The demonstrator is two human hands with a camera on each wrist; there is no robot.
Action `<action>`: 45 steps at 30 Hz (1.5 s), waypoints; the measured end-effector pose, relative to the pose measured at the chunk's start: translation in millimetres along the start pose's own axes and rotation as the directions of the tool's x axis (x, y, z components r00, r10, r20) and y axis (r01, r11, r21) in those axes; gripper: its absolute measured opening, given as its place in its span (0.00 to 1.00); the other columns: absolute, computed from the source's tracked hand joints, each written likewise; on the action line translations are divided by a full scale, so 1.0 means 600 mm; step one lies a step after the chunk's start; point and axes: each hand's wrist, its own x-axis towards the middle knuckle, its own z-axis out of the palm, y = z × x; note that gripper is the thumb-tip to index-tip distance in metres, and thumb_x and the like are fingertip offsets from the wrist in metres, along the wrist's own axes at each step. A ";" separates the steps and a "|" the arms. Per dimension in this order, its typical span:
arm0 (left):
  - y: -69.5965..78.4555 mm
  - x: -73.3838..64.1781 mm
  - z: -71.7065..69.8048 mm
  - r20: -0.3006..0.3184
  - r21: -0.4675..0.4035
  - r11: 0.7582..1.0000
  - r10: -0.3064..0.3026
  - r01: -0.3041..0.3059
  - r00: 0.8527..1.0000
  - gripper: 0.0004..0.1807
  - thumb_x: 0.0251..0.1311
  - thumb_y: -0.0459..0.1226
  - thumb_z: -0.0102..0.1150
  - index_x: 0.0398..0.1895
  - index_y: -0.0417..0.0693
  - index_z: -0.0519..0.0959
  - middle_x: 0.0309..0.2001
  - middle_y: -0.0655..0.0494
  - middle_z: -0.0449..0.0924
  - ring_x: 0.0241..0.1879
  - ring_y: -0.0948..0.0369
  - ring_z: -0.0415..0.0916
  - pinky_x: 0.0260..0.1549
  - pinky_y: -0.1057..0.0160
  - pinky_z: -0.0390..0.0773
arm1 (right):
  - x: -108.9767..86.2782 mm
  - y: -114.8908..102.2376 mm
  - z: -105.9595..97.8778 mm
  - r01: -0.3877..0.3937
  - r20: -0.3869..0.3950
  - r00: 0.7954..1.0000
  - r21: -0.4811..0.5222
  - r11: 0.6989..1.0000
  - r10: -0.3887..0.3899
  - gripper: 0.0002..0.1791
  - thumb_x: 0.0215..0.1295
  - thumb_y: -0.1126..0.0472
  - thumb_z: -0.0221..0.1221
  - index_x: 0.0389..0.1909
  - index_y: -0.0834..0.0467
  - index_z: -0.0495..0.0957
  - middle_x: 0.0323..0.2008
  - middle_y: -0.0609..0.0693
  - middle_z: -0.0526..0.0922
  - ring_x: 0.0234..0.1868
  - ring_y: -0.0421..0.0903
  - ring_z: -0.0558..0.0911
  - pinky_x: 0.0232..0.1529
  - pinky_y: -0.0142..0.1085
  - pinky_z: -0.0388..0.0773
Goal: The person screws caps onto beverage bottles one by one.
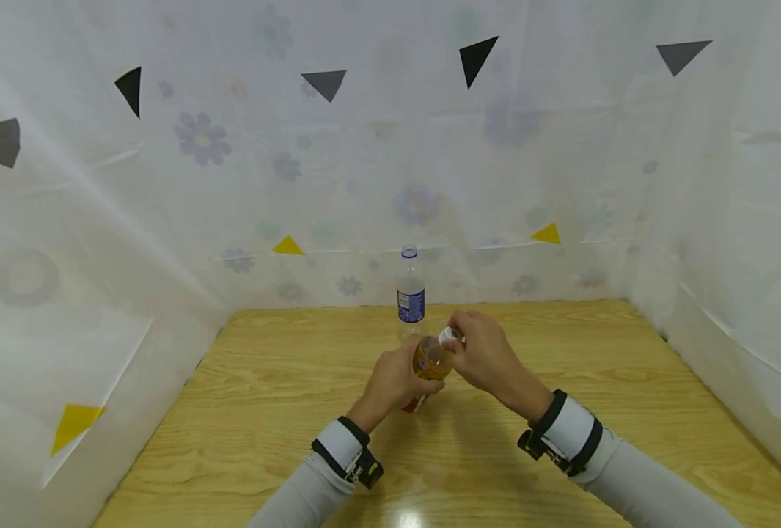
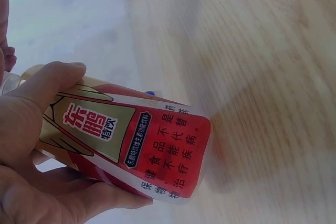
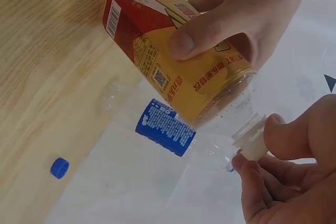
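My left hand (image 1: 393, 378) grips a drink bottle (image 2: 100, 124) with a red and gold label round its body, thumb on one side and fingers on the other. The bottle is tilted above the table, its neck pointing up toward my right hand (image 1: 489, 356). Between thumb and fingers, the right hand pinches a white cap (image 3: 255, 142) at the bottle's mouth. Just behind stands a clear bottle (image 1: 411, 293) with a blue label and an uncapped mouth; in the right wrist view the held bottle partly overlaps it.
A blue cap (image 3: 60, 168) lies on the wooden table (image 1: 284, 381) near the clear bottle. White plastic sheeting (image 1: 377, 161) with printed flowers and stuck-on triangles encloses the table at the back and both sides.
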 end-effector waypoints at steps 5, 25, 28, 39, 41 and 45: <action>-0.002 0.000 0.000 -0.008 -0.005 1.000 -0.001 0.001 1.000 0.36 0.49 0.46 0.79 0.61 0.51 0.72 0.45 0.53 0.83 0.41 0.57 0.82 0.36 0.59 0.81 | -0.002 -0.002 0.006 -0.011 -0.015 1.000 0.012 1.000 0.011 0.10 0.62 0.67 0.68 0.32 0.61 0.74 0.28 0.50 0.73 0.27 0.45 0.72 0.26 0.39 0.72; -0.008 -0.004 0.001 -0.037 -0.006 1.000 0.012 -0.013 0.999 0.36 0.48 0.45 0.79 0.61 0.52 0.73 0.44 0.53 0.84 0.39 0.58 0.83 0.32 0.62 0.81 | -0.002 -0.008 0.011 -0.002 -0.035 0.999 0.010 1.000 0.002 0.13 0.64 0.63 0.66 0.29 0.61 0.71 0.24 0.50 0.70 0.23 0.44 0.67 0.24 0.38 0.67; -0.009 -0.005 0.000 -0.033 -0.015 1.000 0.003 -0.004 0.999 0.37 0.48 0.45 0.79 0.61 0.52 0.73 0.44 0.53 0.84 0.39 0.58 0.83 0.33 0.61 0.81 | -0.002 -0.009 0.012 -0.002 -0.030 1.000 0.014 1.000 0.003 0.12 0.65 0.62 0.66 0.30 0.61 0.73 0.26 0.50 0.72 0.25 0.45 0.69 0.25 0.39 0.69; -0.010 -0.004 -0.001 -0.026 -0.037 0.999 -0.007 0.006 1.000 0.37 0.48 0.44 0.79 0.62 0.52 0.73 0.43 0.54 0.84 0.39 0.58 0.83 0.34 0.59 0.81 | -0.008 -0.013 0.012 0.034 0.002 0.999 0.051 0.998 -0.034 0.15 0.67 0.71 0.60 0.54 0.66 0.78 0.48 0.63 0.81 0.49 0.61 0.78 0.43 0.53 0.79; -0.010 -0.004 -0.002 -0.029 -0.032 0.999 -0.003 0.002 1.000 0.37 0.48 0.44 0.79 0.62 0.51 0.73 0.43 0.54 0.83 0.39 0.58 0.83 0.34 0.59 0.81 | -0.008 -0.015 0.011 0.031 0.015 0.999 0.056 0.998 -0.032 0.16 0.66 0.75 0.58 0.54 0.65 0.79 0.50 0.63 0.81 0.50 0.61 0.77 0.44 0.54 0.79; -0.011 -0.002 -0.003 -0.026 -0.024 1.000 -0.006 0.006 1.000 0.37 0.49 0.44 0.78 0.62 0.50 0.72 0.43 0.54 0.83 0.39 0.57 0.82 0.34 0.58 0.81 | -0.009 -0.019 0.008 0.019 0.034 0.999 0.052 0.998 -0.021 0.18 0.64 0.79 0.56 0.54 0.65 0.79 0.50 0.63 0.81 0.49 0.60 0.77 0.45 0.54 0.78</action>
